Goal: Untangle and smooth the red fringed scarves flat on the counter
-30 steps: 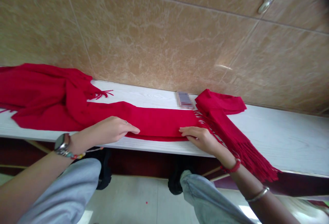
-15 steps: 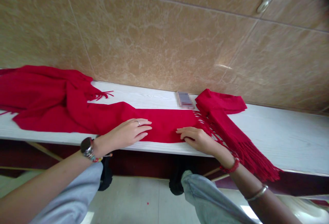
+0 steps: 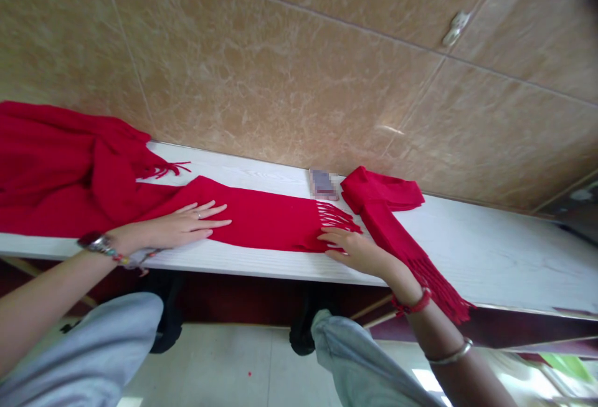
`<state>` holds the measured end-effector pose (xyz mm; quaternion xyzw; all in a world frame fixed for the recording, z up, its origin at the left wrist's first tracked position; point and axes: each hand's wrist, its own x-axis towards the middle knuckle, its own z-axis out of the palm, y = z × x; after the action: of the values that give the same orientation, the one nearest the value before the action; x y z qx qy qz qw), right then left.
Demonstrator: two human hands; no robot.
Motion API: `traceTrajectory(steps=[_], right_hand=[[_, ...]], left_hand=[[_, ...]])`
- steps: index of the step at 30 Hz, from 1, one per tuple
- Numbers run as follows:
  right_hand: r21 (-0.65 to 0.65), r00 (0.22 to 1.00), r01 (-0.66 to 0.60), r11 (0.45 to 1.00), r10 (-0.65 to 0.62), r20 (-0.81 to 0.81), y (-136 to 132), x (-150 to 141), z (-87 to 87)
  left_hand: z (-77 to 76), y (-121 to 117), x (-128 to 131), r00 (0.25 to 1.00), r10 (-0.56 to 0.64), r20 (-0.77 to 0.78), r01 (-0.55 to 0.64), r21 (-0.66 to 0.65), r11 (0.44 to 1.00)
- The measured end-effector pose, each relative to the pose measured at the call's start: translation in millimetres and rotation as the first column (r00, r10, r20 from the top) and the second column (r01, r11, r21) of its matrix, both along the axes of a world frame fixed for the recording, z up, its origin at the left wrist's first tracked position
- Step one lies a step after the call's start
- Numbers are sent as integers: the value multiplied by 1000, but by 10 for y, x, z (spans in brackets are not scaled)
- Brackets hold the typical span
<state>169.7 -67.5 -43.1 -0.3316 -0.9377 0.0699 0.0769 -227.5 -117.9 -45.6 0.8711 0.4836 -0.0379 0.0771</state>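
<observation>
A red fringed scarf [image 3: 271,217] lies lengthwise along the white bench top, flat in the middle and bunched up at the left. My left hand [image 3: 184,226] rests on it with fingers spread, pressing the cloth and gripping nothing. My right hand [image 3: 352,250] lies at the scarf's fringed end, its fingers stretched out over the corner near the front edge. To the right of that end is a second red scarf [image 3: 392,232], folded in a narrow strip with its fringe hanging over the front edge.
A phone [image 3: 323,184], partly blurred, lies by the wall behind the scarf. The white bench top [image 3: 504,245] runs along a tan tiled wall [image 3: 261,76] with a socket [image 3: 456,28]. Below are my knees and a pale tiled floor [image 3: 224,363].
My left hand has slid left along the scarf and its fingers have spread. My right hand stays by the fringed end, whose strands now lie more in the open. The view has shifted slightly.
</observation>
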Motion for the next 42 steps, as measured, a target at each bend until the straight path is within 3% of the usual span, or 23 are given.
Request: traceTrajectory(steps=[3, 5, 11, 16, 19, 22, 29, 34, 42], right_hand=[[14, 998, -56, 998, 55, 12, -26, -40, -1], [25, 998, -66, 997, 66, 23, -32, -66, 23], [179, 988, -120, 976, 135, -74, -77, -229, 91], [265, 956, -239, 934, 274, -102, -169, -529, -19], [326, 938, -283, 902, 332, -105, -168, -586, -129], [340, 909, -292, 894, 370, -191, -133, -527, -222], [275, 857, -199, 941, 303, -417, -79, -407, -356], [217, 899, -196, 956, 264, -349, -82, -396, -302], [197, 892, -201, 960, 262, -367, -40, -376, -309]], left_hand=[[52, -50, -156, 999, 19, 34, -20, 52, 998], [102, -66, -130, 999, 13, 41, -17, 99, 995], [179, -5, 476, 992, -100, 73, 70, 335, 940], [-21, -17, 790, 983, -165, 85, 142, 226, 964], [-150, -22, 752, 986, -158, 54, 148, 154, 977], [-181, -21, 702, 986, -157, 47, 147, 171, 974], [51, -96, 638, 995, -91, -41, 100, 370, 924], [150, -166, 556, 991, -90, -97, 117, 330, 937], [105, -194, 510, 987, -77, -142, 119, 317, 941]])
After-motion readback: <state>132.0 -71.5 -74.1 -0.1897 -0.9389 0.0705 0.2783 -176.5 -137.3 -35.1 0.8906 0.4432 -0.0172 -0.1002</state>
